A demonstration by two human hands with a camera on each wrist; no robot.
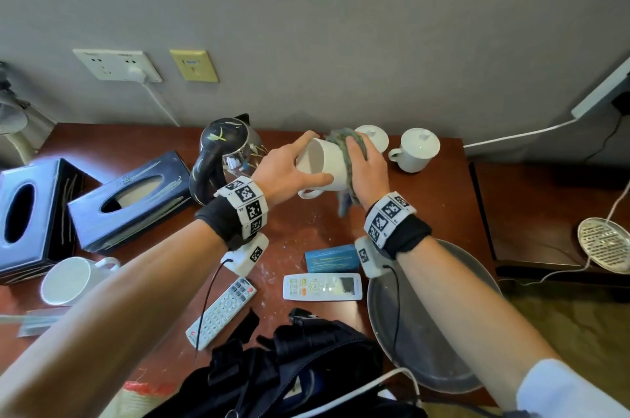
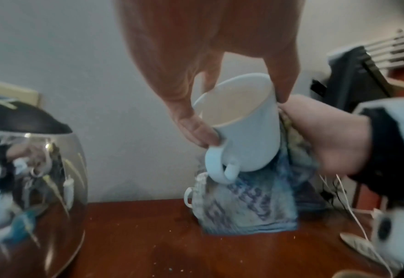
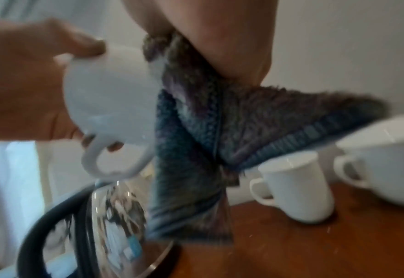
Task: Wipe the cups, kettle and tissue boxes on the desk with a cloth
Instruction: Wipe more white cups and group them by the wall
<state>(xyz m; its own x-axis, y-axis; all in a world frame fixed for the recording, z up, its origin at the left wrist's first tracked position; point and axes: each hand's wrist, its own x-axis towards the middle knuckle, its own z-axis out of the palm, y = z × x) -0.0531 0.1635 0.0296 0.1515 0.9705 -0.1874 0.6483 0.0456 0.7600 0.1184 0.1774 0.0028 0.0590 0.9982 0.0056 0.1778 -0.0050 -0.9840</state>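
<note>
— Head view, nine o'clock first: two tissue boxes (image 1: pixel 129 199), then kettle (image 1: pixel 221 158). Cup?

— Lifted over bench (image 1: pixel 306 233) centre, tipped. Left hand (image 1: pixel 286 172) pinching cup (image 1: pixel 324 165) at rim; right hand (image 1: pixel 366 175) pressing soft cloth (image 1: pixel 347 158) against base. Probably glazed, slippery, fragile.

A white cup (image 1: pixel 324 163) is held on its side above the worktop at frame centre, handle down, a grey-blue cloth (image 1: pixel 346 158) wrapped round its base. A steel kettle (image 1: pixel 225 158) stands just left. Two dark tissue boxes (image 1: pixel 129 199) lie at left, two lidded cups (image 1: pixel 416 149) upper right, another cup (image 1: pixel 70 279) tipped lower left.
</note>
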